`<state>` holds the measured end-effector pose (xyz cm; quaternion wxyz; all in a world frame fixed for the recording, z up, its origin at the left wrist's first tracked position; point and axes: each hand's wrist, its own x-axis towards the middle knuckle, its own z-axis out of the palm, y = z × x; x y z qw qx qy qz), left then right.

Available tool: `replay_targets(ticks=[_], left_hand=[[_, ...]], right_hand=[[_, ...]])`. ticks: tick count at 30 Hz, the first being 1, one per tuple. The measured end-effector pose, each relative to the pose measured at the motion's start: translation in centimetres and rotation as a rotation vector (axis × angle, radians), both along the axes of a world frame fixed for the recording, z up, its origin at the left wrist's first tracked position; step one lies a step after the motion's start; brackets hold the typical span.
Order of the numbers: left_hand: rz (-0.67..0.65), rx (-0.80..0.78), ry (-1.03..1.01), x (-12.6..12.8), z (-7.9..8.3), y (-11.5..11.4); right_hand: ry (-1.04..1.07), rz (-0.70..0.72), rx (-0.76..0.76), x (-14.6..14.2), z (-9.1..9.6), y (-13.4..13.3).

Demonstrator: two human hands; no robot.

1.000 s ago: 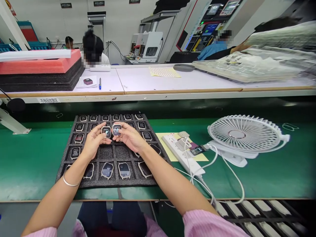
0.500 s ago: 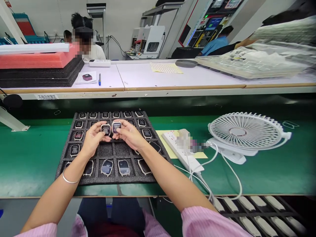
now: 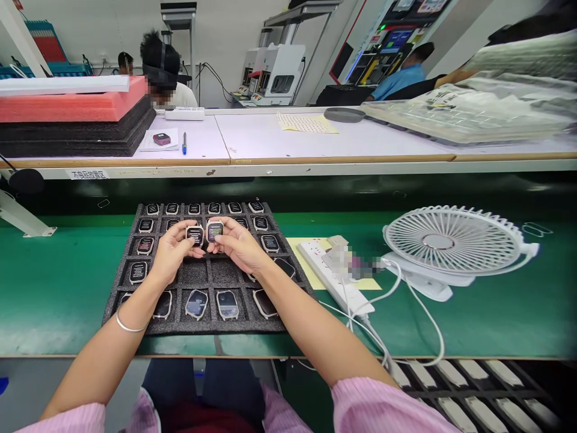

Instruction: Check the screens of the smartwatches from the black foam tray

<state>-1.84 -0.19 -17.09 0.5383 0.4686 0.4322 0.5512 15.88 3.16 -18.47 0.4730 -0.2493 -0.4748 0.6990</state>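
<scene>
Two smartwatch bodies without straps are held side by side above a black foam tray [image 3: 192,326]. My left hand [image 3: 174,252] pinches one smartwatch [image 3: 195,234], whose dark screen shows lines of light text. In my right hand [image 3: 238,243] is the other smartwatch [image 3: 215,230], with its screen lit and the thumb at its lower edge. Around them, more watches lie face up in the tray's compartments, among them a watch [image 3: 196,304] and another watch [image 3: 227,305] in the front row. My forearms hide some compartments.
On the green bench, a white fan [image 3: 451,240] and a power strip [image 3: 336,276] with white cables lie to the right. A raised shelf [image 3: 270,141] crosses behind, bearing foam sheets [image 3: 67,108], a pen [image 3: 184,143] and bagged trays [image 3: 469,114]. Co-workers sit beyond.
Both hands keep their hold on the two smartwatches in nearly the same place. The whole view has shifted slightly, and the co-worker's head at the back left has turned and lowered.
</scene>
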Motion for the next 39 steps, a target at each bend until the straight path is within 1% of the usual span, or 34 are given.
replay_targets(ticks=[7, 13, 19, 25, 39], left_hand=[[0.024, -0.004, 0.002, 0.14, 0.13, -0.02], [0.003, -0.008, 0.003, 0.10, 0.36, -0.16], [0.002, -0.003, 0.015, 0.11, 0.11, -0.04], [0.004, -0.042, -0.022, 0.12, 0.23, 0.00], [-0.031, -0.033, -0.028, 0.09, 0.38, -0.23]], right_hand=[[-0.002, 0.029, 0.013, 0.05, 0.19, -0.12], [0.001, 0.037, 0.023, 0.22, 0.26, -0.15], [-0.016, -0.015, 0.024, -0.02, 0.13, -0.06], [-0.004, -0.012, -0.044, -0.14, 0.19, 0.05], [-0.031, -0.040, -0.018, -0.19, -0.10, 0.01]])
